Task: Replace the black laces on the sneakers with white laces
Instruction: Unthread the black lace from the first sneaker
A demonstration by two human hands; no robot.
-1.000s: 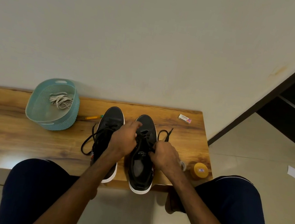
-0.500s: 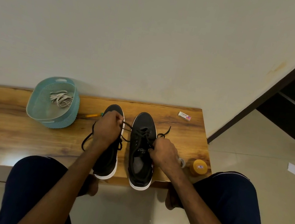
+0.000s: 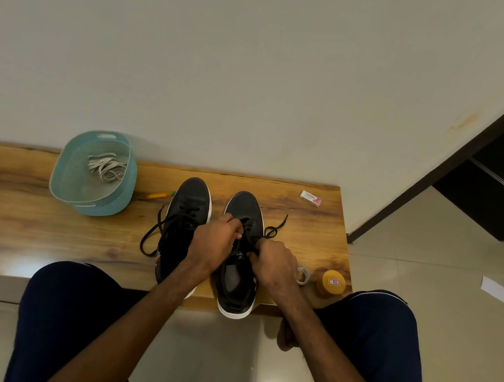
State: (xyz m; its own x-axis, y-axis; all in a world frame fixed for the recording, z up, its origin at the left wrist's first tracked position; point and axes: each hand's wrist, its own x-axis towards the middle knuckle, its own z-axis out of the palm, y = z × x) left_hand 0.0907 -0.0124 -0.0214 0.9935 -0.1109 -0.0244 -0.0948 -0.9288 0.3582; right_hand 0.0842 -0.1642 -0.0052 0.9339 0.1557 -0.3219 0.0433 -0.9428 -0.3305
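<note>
Two hands at one black lace (image 3: pixel 274 229): left hand (image 3: pixel 212 243) and right hand (image 3: pixel 276 264) each pinch it over the right sneaker (image 3: pixel 246 209). Left sneaker (image 3: pixel 188 211), laced, just left of the grip. White laces (image 3: pixel 107 165) in teal basket (image 3: pixel 90 205), well left.

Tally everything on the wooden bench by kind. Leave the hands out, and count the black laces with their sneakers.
Sneakers: 2
Basket: 1
White lace bundle: 1
Pencil: 1
Eraser: 1
Tape roll: 1
Yellow jar: 1
Total: 8
</note>
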